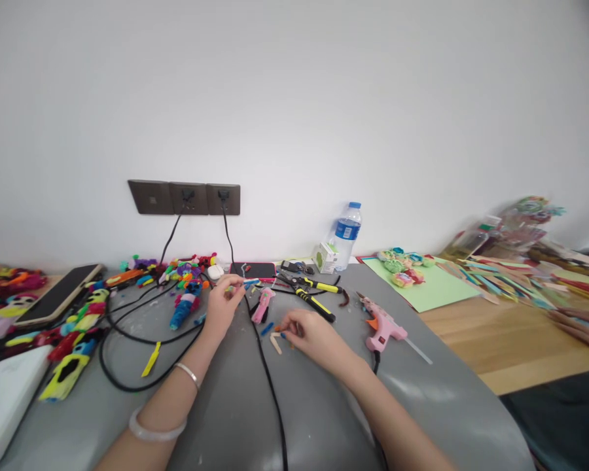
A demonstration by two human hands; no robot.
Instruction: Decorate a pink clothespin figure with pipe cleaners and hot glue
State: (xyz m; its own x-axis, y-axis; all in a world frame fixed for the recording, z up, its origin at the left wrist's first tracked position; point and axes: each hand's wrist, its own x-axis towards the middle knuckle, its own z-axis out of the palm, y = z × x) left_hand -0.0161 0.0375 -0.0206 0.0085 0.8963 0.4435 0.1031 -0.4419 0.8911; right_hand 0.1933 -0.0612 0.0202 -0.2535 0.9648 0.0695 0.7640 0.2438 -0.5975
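My left hand (224, 299) is raised over the middle of the grey table, thumb and fingers pinched together. A small blue piece (250, 284) shows just past its fingertips; what the fingers grip is too small to make out. My right hand (308, 330) is lower and further right, its fingers closed at the tabletop. By its fingertips lie a bent beige piece (275, 343) and a short blue piece (267, 328), with a bit of orange at the fingers. A pink fuzzy figure (262, 305) lies between the hands. Whatever my right fingers hold is hidden.
Yellow-and-black pliers (315, 304) lie behind my right hand, and a pink glue gun (383, 325) to its right. A black cable (265, 366) crosses the table. Colourful fuzzy figures (73, 366) fill the left. A water bottle (347, 235) stands by the wall. Another person's hand (582, 327) rests at far right.
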